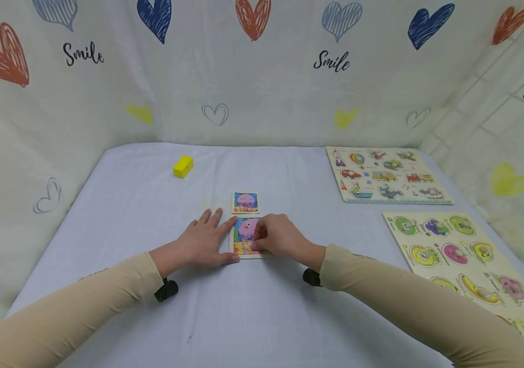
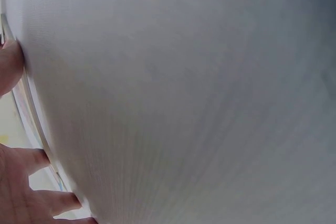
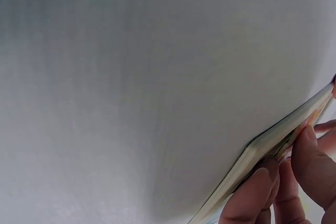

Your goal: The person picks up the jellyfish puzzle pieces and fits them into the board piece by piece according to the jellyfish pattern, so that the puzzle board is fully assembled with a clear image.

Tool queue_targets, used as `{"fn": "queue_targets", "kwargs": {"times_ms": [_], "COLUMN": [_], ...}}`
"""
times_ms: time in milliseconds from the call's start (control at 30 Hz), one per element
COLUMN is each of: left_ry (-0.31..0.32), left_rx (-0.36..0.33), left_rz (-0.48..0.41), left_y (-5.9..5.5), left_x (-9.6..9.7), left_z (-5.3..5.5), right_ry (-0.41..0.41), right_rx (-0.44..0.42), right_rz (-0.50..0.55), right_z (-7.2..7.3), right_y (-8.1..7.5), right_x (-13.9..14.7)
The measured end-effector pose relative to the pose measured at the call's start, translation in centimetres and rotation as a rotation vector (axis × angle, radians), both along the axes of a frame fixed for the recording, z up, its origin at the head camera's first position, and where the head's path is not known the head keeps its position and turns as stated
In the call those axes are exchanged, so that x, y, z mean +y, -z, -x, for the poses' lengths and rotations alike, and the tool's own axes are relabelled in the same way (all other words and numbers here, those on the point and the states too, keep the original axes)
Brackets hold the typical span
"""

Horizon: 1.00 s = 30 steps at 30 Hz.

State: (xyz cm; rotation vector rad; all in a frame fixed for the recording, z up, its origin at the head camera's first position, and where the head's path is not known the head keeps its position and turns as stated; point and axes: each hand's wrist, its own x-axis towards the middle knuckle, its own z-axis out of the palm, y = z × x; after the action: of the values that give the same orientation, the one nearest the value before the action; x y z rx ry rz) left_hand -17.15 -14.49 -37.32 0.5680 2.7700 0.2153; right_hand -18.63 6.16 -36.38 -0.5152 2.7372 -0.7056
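Note:
A small puzzle board [image 1: 245, 228] with a pink cartoon sea creature lies at the middle of the white table. My left hand [image 1: 202, 240] is spread flat beside it, with forefinger and thumb touching its left edge. Over the board's right side, my right hand [image 1: 282, 236] has its fingers curled and pinches a puzzle piece at the lower right, largely hidden by the fingers. The right wrist view shows the thumb [image 3: 312, 161] and fingertips down at the board's thick edge [image 3: 247, 161]. Just above the board lies a smaller card [image 1: 245, 202] with the same picture.
A yellow block [image 1: 183, 166] sits at the back left of the table. At the back right lies a vehicle puzzle board [image 1: 367, 191], and a fruit puzzle board [image 1: 432, 255] lies in front of it along the right edge. A printed cloth [image 1: 280, 82] hangs behind.

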Motion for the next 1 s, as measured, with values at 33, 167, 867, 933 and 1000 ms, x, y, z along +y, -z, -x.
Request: {"fn": "queue_targets", "kwargs": {"times_ms": [33,167,867,933,1000], "left_ry": [0.000,0.001,0.007,0.006,0.004], "left_rx": [0.000,0.001,0.005,0.005,0.005], "left_rz": [-0.001,-0.003,-0.015,-0.014,-0.010], "left_y": [0.0,-0.1,0.0,0.0,-0.1], "left_x": [0.0,0.0,0.0,0.0,0.0], "left_z": [0.0,0.0,0.0,0.0,-0.1], "right_ry": [-0.003,-0.015,-0.069,-0.073,-0.071], "right_rx": [0.005,0.009,0.007,-0.010,-0.018], "right_rz": [-0.003,-0.013,-0.012,0.020,0.048], "right_z": [0.0,0.0,0.0,0.0,0.0], "right_y": [0.0,-0.1,-0.5,-0.7,-1.0], "right_x": [0.0,0.1,0.8,1.7,2.8]}}
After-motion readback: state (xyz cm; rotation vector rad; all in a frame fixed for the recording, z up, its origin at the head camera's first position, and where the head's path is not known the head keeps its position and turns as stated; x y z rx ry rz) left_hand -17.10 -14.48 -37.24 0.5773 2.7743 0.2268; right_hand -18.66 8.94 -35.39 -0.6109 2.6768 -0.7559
